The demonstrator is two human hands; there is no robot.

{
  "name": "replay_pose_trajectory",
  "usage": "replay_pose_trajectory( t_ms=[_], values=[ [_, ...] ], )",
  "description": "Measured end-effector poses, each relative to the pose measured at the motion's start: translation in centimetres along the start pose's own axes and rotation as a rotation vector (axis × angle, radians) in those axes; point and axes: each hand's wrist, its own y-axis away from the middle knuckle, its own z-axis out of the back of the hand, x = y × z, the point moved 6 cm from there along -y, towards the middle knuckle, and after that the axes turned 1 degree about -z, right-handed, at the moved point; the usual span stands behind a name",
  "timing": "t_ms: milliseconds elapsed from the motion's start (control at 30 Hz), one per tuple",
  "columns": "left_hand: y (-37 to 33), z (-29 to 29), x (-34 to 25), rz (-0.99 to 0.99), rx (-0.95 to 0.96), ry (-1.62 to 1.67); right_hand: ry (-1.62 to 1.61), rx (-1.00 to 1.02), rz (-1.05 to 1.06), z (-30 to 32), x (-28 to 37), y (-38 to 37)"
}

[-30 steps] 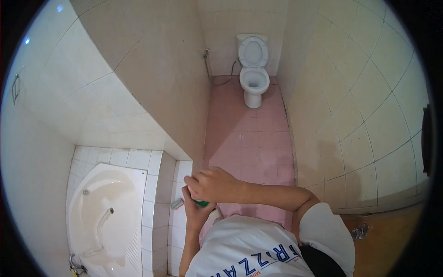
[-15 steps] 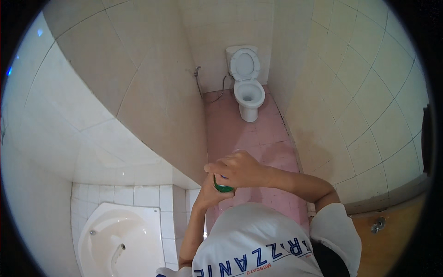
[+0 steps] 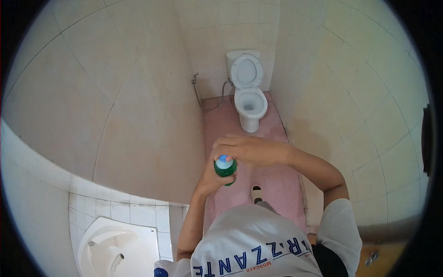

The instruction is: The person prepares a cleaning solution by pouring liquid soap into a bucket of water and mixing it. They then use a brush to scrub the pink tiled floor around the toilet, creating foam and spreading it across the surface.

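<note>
In front of my chest I hold a green bottle (image 3: 225, 169) with a whitish top and a blue cap (image 3: 223, 158). Around its body are wrapped the fingers of my left hand (image 3: 211, 179), closed on it. From the right, my right hand (image 3: 244, 150) reaches over the top, with its fingers closed at the blue cap and partly covering it. The lower part of the bottle is mostly hidden by my left hand and by the angle.
Ahead, at the end of a narrow pink-tiled floor (image 3: 272, 184), stands a white toilet (image 3: 250, 107) with its lid raised. A hose sprayer (image 3: 194, 79) hangs on the wall left of it. A white washbasin (image 3: 150, 234) is at lower left. Tiled walls flank both sides.
My view has moved forward, and the toilet looks slightly lower. The bottle's whitish top and blue cap show more as the right hand shifts up. One of my feet has come into view.
</note>
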Motion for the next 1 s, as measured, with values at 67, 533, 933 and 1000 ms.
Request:
replay_pose_trajectory(
  t_ms=[67,533,933,1000],
  values=[
    [-2.8,-0.5,0.5,-0.031,-0.020,-0.004,-0.137,0.000,0.007,1.8,-2.9,0.5],
    [-20.3,-1.0,3.9,-0.131,-0.317,-0.177,-0.002,0.011,0.052,11.1,-19.8,0.4],
    [-26.8,5.5,4.0,-0.131,-0.392,-0.181,-0.150,0.012,0.091,13.7,-25.6,-6.3],
    [-27.1,6.6,4.3,-0.142,-0.387,-0.165,-0.158,-0.010,0.114,14.0,-25.8,-7.5]
  ],
)
